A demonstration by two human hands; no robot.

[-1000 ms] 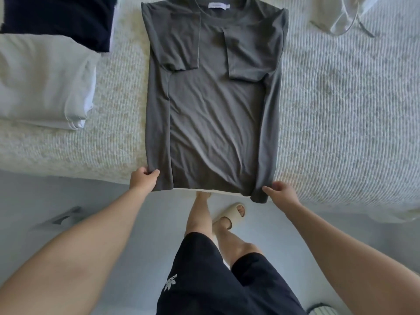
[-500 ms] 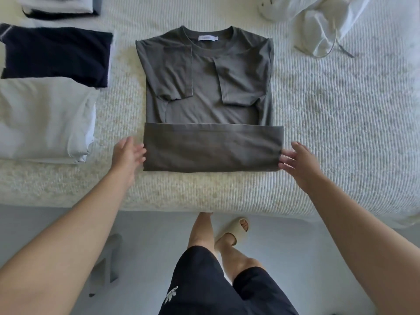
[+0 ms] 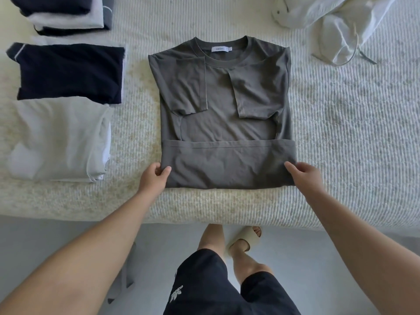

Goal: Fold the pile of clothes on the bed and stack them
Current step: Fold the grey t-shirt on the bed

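- The grey T-shirt (image 3: 223,114) lies flat on the bed (image 3: 352,137), collar away from me, both sleeves folded in over the chest and the bottom hem turned up into a band across its lower part.
- My left hand (image 3: 153,178) pinches the near left corner of that band, thumb on top of the cloth and fingers curled at its edge.
- My right hand (image 3: 305,175) sits at the near right corner; the thumb lies on the cloth, but I cannot tell how far the fingers wrap under it.
- What the next move turns on: the folded edge runs across in front of me from hand to hand, and the shirt's longer side runs straight away from me toward the collar. Both hands are equally near, one at each end of the edge.
- So I judge the fold should travel forward, both corners lifted together and carried toward the collar, kept level so the band does not skew.
- Folded dark and white clothes (image 3: 66,73) are stacked to my left, well apart from the shirt; a crumpled white garment (image 3: 336,23) waits at the far right, not yet folded.
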